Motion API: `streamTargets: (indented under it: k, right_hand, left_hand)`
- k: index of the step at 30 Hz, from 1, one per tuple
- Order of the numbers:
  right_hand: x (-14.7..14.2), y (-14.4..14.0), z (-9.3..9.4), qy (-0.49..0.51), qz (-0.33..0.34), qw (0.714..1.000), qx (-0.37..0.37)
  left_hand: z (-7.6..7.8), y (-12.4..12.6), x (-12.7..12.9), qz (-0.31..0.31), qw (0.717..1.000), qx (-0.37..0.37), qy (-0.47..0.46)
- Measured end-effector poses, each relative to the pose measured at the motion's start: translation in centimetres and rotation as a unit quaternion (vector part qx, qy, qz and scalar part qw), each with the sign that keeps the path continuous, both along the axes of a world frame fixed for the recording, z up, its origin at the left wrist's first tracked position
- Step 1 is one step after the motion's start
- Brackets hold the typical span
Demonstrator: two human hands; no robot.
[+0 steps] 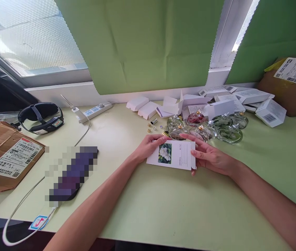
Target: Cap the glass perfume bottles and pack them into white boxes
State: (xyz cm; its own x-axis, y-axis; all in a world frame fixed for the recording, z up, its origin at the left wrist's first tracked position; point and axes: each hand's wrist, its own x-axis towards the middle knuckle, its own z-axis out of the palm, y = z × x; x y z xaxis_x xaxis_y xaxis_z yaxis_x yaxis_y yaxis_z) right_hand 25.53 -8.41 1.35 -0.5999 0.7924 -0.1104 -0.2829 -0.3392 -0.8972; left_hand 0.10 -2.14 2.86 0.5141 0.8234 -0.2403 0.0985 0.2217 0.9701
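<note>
Between my two hands is a flat white carton (pixel 177 153) with a white flower picture and printed lines. My left hand (pixel 151 145) grips its left end, thumb on the upper face. At the other end my right hand (pixel 209 155) holds the carton near an end flap, thumb on top and fingers partly hidden behind it. Just beyond lie several oval glass bottles; a clear one (pixel 230 135) is on the right and a reddish one (pixel 196 119) farther back. Small gold and silver caps (pixel 154 121) lie left of the bottles.
White cartons (pixel 271 112) are heaped along the back, below a green curtain (pixel 150 45). Cardboard boxes (pixel 9 157) flank the table. A black headset (pixel 41 118), power strip (pixel 97 111), cable (pixel 27 195) and blurred phone (pixel 73 174) lie to the left.
</note>
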Motion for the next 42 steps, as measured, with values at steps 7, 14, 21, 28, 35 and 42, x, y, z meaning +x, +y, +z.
streamTargets:
  k: [7,14,21,28,35,42]
  right_hand:
    - [0.0,0.0,0.3,-0.048,-0.002,0.999,0.011]
    - [0.1,0.1,0.0,-0.065,-0.016,0.997,0.026]
    - [0.0,0.0,0.2,-0.062,-0.027,0.997,0.044]
    - [0.1,0.0,0.0,-0.059,-0.017,0.997,0.043]
    - [-0.1,-0.2,0.7,-0.012,-0.056,0.998,0.003]
    - [-0.2,-0.4,1.3,-0.022,-0.103,0.994,-0.001]
  left_hand:
    - [-0.3,0.3,-0.1,0.005,1.000,0.007,-0.013]
    - [-0.3,0.3,0.0,0.012,1.000,-0.010,-0.026]
    - [-0.3,0.3,-0.1,0.017,0.999,-0.009,-0.026]
    - [-0.2,0.2,0.0,0.020,0.999,-0.013,-0.023]
    - [-0.1,0.0,0.1,0.026,0.999,-0.008,-0.029]
    - [0.0,-0.2,0.5,0.040,0.998,0.049,0.002]
